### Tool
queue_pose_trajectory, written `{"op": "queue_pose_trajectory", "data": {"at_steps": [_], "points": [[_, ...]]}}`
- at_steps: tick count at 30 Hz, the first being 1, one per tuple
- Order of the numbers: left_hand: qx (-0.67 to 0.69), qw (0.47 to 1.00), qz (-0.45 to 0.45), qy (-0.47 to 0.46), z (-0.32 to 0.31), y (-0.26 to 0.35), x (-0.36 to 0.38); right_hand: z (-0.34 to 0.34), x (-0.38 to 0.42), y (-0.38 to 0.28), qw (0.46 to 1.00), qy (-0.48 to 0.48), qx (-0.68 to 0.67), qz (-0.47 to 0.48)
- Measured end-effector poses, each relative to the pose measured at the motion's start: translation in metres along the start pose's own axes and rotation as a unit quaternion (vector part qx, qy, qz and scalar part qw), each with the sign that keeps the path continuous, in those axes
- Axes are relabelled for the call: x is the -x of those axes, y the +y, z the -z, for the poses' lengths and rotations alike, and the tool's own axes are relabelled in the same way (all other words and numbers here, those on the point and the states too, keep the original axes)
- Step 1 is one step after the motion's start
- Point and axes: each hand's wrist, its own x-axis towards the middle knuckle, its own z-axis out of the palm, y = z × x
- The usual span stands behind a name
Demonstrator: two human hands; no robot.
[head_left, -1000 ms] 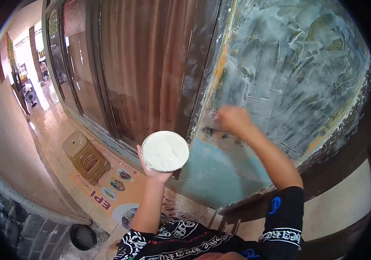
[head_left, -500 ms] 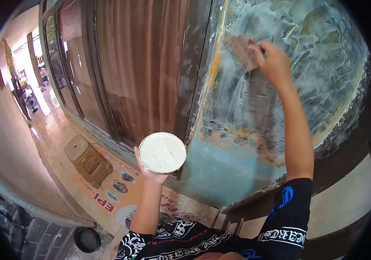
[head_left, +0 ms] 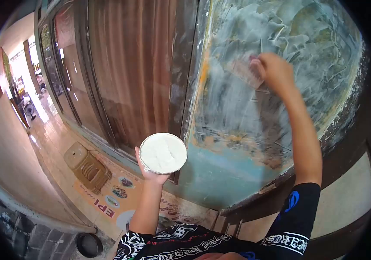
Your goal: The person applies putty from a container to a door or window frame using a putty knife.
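My left hand (head_left: 154, 177) holds a round tub of white putty (head_left: 163, 152) from below and the side, its filled top facing me. My right hand (head_left: 277, 74) grips a flat putty scraper (head_left: 243, 73), blurred by motion, with its broad blade against or very close to the wall (head_left: 233, 108). White putty is smeared unevenly over the wall's blue-green surface around the scraper, with thick ridges at the upper right. Along the left edge and lower part, orange and brown patches show.
Left of the wall stand dark-framed window panels (head_left: 129, 73) with a brown curtain behind. A plastic stool (head_left: 88, 167) stands on a printed banner (head_left: 103, 197) on the floor. A black round pan (head_left: 88, 245) lies at the lower left.
My right hand has moved the scraper slightly downward across the wall. The view has shifted a little to the right. My left hand still holds the tub in nearly the same place.
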Motion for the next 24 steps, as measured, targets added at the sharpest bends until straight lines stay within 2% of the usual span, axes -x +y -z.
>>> {"op": "queue_pose_trajectory", "data": {"at_steps": [1,4,6,7,8,10,13,14,16,17,18,20,23,24], "points": [[0.002,1.0,0.001,-0.003,-0.008,-0.001,-0.002,0.016,-0.015,0.011,0.999,0.04,-0.014,-0.019],[-0.002,1.0,0.011,-0.028,-0.024,-0.004,-0.007,0.049,-0.032,0.02,0.997,0.041,-0.041,-0.045],[-0.017,0.999,-0.001,-0.048,-0.025,-0.007,-0.01,0.033,-0.014,0.005,0.994,0.011,-0.102,0.026],[-0.016,0.999,0.0,-0.047,-0.027,-0.009,-0.01,0.021,0.004,-0.008,0.993,-0.026,-0.097,0.067],[-0.012,0.999,-0.001,-0.053,-0.029,-0.01,-0.009,0.009,0.023,-0.028,0.991,-0.117,-0.036,0.053],[0.005,0.999,-0.017,-0.03,-0.027,-0.015,-0.007,-0.032,0.063,-0.04,0.965,-0.222,-0.026,0.134],[0.03,0.998,-0.007,-0.047,-0.021,-0.021,-0.01,-0.05,0.081,-0.029,0.947,-0.27,0.033,0.168],[0.016,0.999,-0.015,-0.047,-0.023,-0.025,-0.011,-0.047,0.071,-0.015,0.949,-0.287,0.067,0.109],[0.007,0.999,-0.027,-0.023,-0.026,-0.03,-0.014,-0.012,0.04,0.014,0.981,-0.156,0.09,0.077],[-0.002,0.999,-0.038,0.002,-0.027,-0.034,-0.016,0.009,0.022,0.032,0.994,-0.056,0.059,0.075],[0.003,1.0,-0.027,-0.012,-0.026,-0.037,-0.018,0.03,0.002,0.049,0.996,-0.002,0.077,0.051],[-0.005,0.999,-0.017,-0.031,-0.031,-0.045,-0.021,0.073,-0.03,0.07,0.996,0.086,-0.015,-0.007],[-0.01,0.998,-0.003,-0.06,-0.026,-0.054,-0.027,0.104,-0.039,0.084,0.991,0.1,-0.088,0.004],[-0.005,0.999,-0.007,-0.053,-0.025,-0.057,-0.029,0.104,-0.03,0.074,0.991,0.034,-0.13,-0.024]]}}
